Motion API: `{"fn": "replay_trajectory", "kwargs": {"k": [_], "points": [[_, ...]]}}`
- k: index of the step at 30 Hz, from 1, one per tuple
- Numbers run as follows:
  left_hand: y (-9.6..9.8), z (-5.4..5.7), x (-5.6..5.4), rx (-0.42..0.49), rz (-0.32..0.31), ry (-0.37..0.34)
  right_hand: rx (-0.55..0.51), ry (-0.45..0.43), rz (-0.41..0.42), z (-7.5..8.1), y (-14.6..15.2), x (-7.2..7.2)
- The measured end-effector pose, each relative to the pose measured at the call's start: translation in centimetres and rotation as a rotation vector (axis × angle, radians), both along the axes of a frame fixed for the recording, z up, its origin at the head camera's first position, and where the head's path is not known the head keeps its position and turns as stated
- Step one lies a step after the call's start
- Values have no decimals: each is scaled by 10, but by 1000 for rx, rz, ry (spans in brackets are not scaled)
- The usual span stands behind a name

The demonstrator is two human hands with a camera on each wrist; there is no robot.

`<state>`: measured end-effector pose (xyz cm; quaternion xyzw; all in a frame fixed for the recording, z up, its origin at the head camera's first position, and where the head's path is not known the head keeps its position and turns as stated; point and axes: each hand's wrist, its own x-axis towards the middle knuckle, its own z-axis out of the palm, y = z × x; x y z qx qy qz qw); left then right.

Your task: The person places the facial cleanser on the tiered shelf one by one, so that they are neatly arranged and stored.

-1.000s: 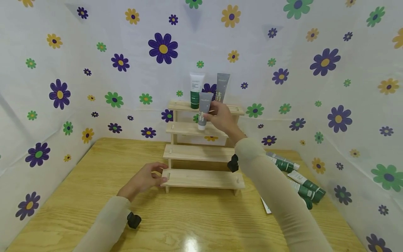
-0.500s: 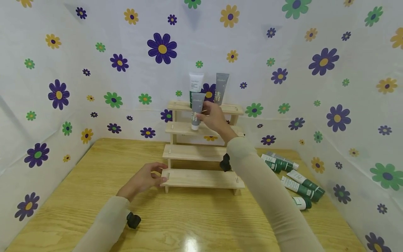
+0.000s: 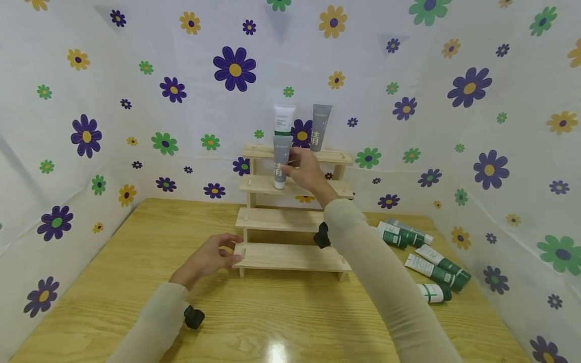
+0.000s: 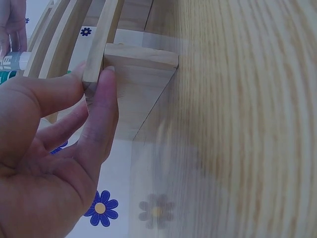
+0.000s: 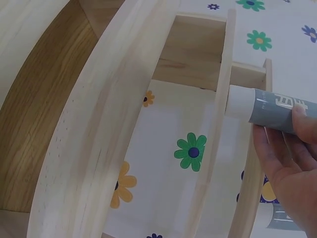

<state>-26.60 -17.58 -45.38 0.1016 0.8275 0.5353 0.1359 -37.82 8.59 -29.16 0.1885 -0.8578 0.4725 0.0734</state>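
Note:
My right hand (image 3: 305,169) pinches a grey squeeze tube (image 3: 282,159) with a white cap. The tube is upright, cap down, with the cap right at the second-highest step of the wooden tiered stand (image 3: 290,256). In the right wrist view the white cap (image 5: 240,103) meets the step's edge. My left hand (image 3: 210,258) pinches the left end of the lowest step between thumb and fingers, as the left wrist view shows at the step's end (image 4: 93,74). On the top step stand a white-and-green tube (image 3: 284,118), partly hidden by the held tube, and another grey tube (image 3: 320,126).
Several green-and-white tubes (image 3: 431,269) and a grey one (image 3: 406,229) lie on the wooden table (image 3: 190,222) to the right of the stand. A white cloth with printed flowers (image 3: 181,121) hangs behind and at both sides.
The right hand has moved the grey tube left along the second-highest step, in front of the white-and-green tube, and then slightly down. The left hand has stayed on the lowest step.

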Motion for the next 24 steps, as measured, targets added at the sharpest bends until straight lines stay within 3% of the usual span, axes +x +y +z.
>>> {"fn": "replay_trajectory", "kwargs": {"k": [12,20,24], "points": [[-1,-1,1,2,-6,6,10,-26,-1,0,-2,0],[-3,0,1,1,-14,12,-4,-48,49,-1,0,2],[-2,0,1,0,-20,16,64,-71,42,-3,2,3]]}}
